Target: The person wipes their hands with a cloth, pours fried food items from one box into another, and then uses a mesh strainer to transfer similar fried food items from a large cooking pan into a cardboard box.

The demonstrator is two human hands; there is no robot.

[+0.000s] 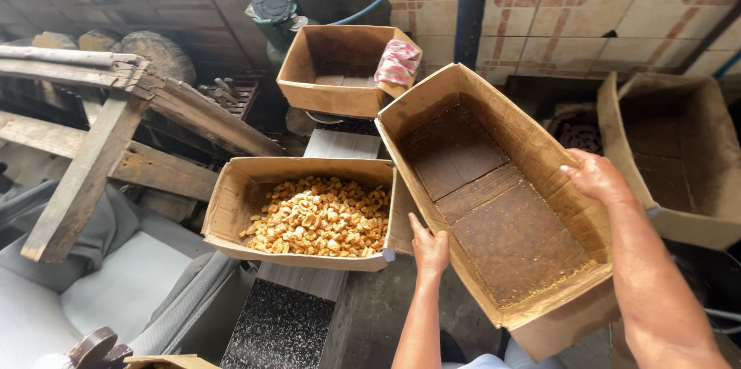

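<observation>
Gripping the long, empty, oil-stained brown cardboard box (502, 207), left hand (429, 247) and right hand (596, 176) clasp opposite walls; next comes setting it down steadily beside the shallow cardboard box of golden fried pieces (316, 218).

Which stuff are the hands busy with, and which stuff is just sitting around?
Busy with:
- left hand and right hand, each on a side wall of the big empty cardboard box, held tilted
- box of golden crunchy pieces right beside it

Just sitting around:
- small box with a pink cloth
- empty box at right
- wooden planks
</observation>
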